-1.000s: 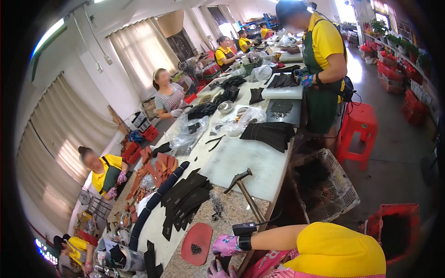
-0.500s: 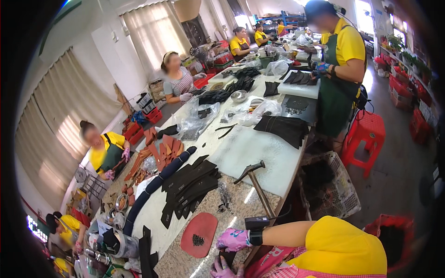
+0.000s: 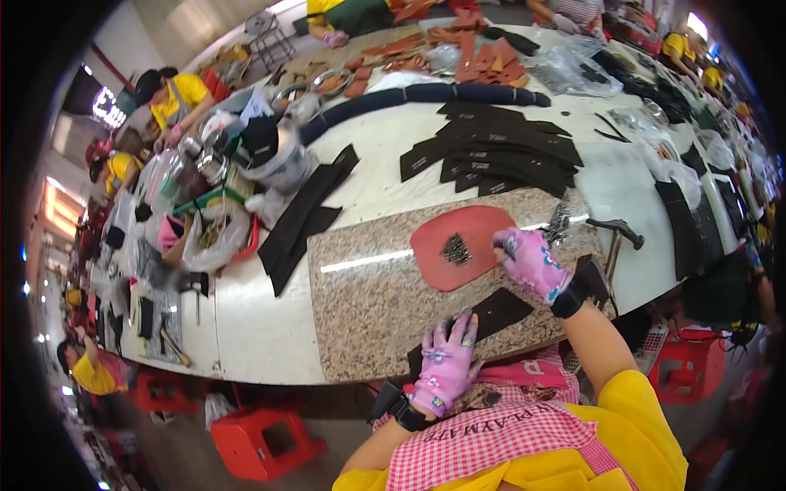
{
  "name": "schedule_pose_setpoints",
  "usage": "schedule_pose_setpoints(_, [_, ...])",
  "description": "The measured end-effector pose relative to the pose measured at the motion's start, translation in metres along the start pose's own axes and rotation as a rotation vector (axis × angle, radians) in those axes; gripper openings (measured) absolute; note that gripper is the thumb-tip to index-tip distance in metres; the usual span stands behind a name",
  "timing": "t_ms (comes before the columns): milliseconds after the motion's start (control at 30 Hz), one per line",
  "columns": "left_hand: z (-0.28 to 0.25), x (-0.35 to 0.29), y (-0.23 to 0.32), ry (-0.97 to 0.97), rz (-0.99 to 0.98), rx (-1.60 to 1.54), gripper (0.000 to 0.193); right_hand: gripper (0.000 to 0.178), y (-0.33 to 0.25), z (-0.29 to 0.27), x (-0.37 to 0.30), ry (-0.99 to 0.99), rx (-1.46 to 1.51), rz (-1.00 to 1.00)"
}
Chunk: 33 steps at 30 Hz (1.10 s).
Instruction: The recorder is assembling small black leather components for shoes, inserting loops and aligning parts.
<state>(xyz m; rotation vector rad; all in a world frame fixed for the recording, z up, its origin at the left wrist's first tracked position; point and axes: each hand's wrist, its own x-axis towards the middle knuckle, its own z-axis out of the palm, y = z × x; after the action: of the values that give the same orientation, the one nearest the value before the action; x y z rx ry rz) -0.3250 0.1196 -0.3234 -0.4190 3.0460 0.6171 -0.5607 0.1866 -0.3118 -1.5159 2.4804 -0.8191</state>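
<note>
My left hand [image 3: 446, 367], in a pink flowered glove, lies with fingers spread on a narrow black strip of material [image 3: 501, 313]. The strip rests on a speckled stone slab [image 3: 360, 303] near the table's front edge. My right hand [image 3: 536, 266], gloved alike, is at the right edge of a red rounded pad [image 3: 434, 237]. Its fingers are bent together; whatever they hold, if anything, is too small to make out. Small dark metal studs [image 3: 456, 250] sit in a pile on the pad. A hammer [image 3: 616, 245] rests to the right of my right hand.
Black cut pieces [image 3: 499, 147] are stacked beyond the slab, and more black strips [image 3: 303, 217] lie to its left. Behind runs a long dark-blue roll [image 3: 401, 96]. A white bucket [image 3: 282, 159] stands far left. Red stools [image 3: 266, 442] stand below the table; co-workers sit around.
The view has swung left and down. My right hand has gone from beside my left hand at the black strip to the red pad's edge; my left hand stays at the strip.
</note>
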Motion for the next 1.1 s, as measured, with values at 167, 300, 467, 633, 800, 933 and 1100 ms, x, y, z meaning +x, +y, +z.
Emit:
schedule_pose_setpoints(167, [-0.002,-0.007,-0.004,-0.012,-0.005,-0.024,0.081,0.019,-0.019,0.027,0.010,-0.144,-0.275,-0.066])
schedule_pose_setpoints(300, [0.005,-0.008,-0.008,0.000,0.021,-0.054,0.082,0.026,-0.019,0.043,0.003,-0.059,-0.416,-0.098])
schedule_pose_setpoints(467, [-0.001,-0.006,-0.010,0.033,0.020,-0.094,0.080,0.024,-0.031,0.042,0.011,-0.097,-0.509,-0.137])
schedule_pose_setpoints(633, [0.006,0.002,-0.012,0.049,-0.003,-0.108,0.080,0.022,-0.034,0.041,0.025,-0.136,-0.503,-0.163])
schedule_pose_setpoints(800, [0.009,0.001,-0.012,0.075,0.007,-0.078,0.081,0.024,-0.040,0.042,0.033,-0.224,-0.551,-0.170])
schedule_pose_setpoints(933, [0.007,-0.004,-0.009,0.071,0.006,-0.133,0.080,0.016,-0.027,0.054,0.027,0.098,-0.505,-0.371])
schedule_pose_setpoints(1100, [0.007,-0.006,-0.010,0.065,0.014,-0.114,0.080,0.019,-0.034,0.036,0.000,0.078,-0.246,-0.233])
